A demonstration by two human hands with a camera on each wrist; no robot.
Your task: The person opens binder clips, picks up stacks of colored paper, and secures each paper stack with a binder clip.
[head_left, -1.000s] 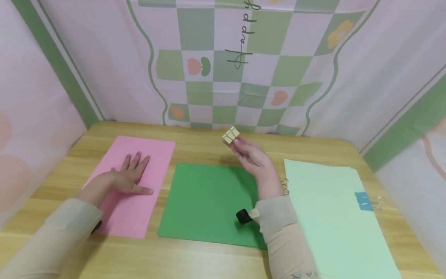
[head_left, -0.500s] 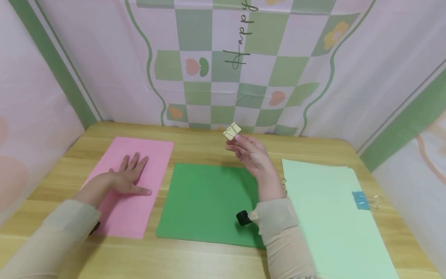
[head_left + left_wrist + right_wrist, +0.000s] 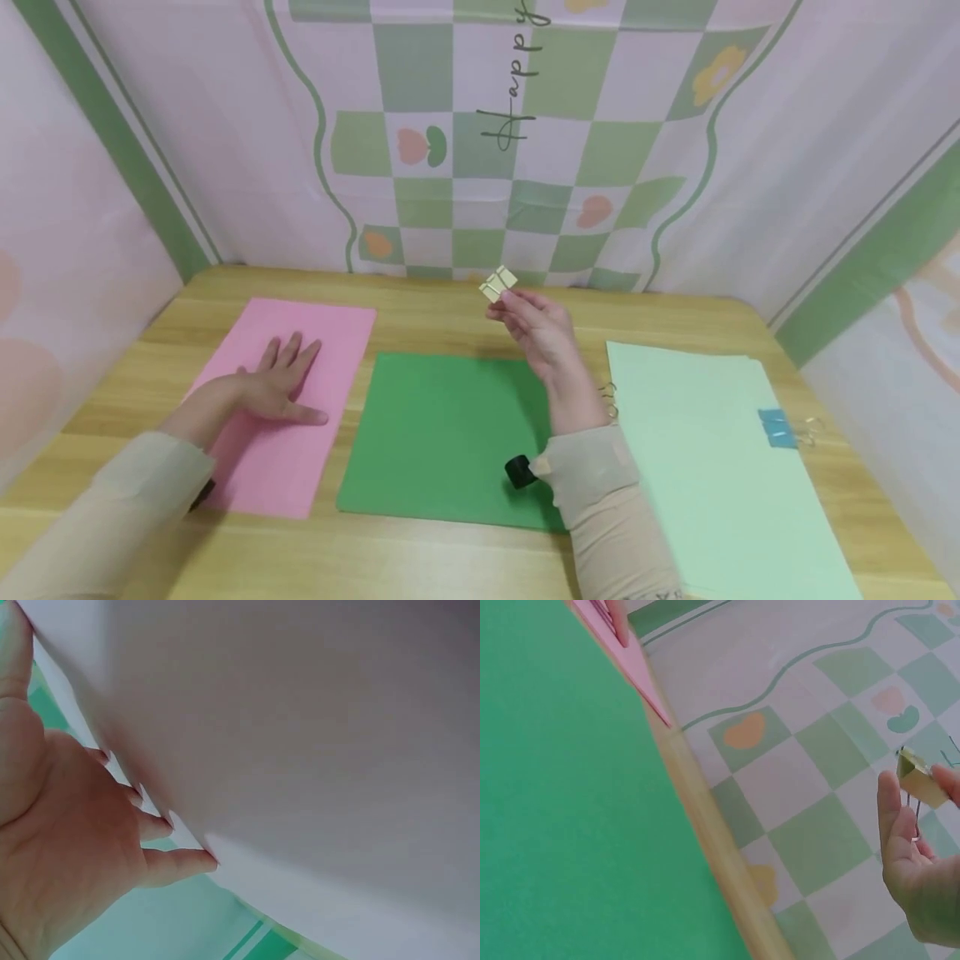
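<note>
My left hand [image 3: 273, 390] lies palm down with fingers spread on the pink paper [image 3: 300, 467] at the left. In the left wrist view its fingertips touch the paper's surface, which looks pale there. Raised above the far edge of the dark green paper [image 3: 442, 442], my right hand [image 3: 543, 333] pinches a yellow binder clip [image 3: 498, 285] between thumb and fingers. The right wrist view shows the binder clip [image 3: 921, 780] side on, with a wire handle hanging down beside the fingers.
Light green paper [image 3: 720, 483] lies at the right, with a blue binder clip [image 3: 777, 428] on its right edge. Wire handles [image 3: 611, 400] stick out at its left edge. A patterned cloth [image 3: 487, 200] stands behind the wooden table [image 3: 420, 567].
The right hand has tilted the yellow binder clip slightly and the hand's fingers have shifted a little. The left hand stays on the pink paper.
</note>
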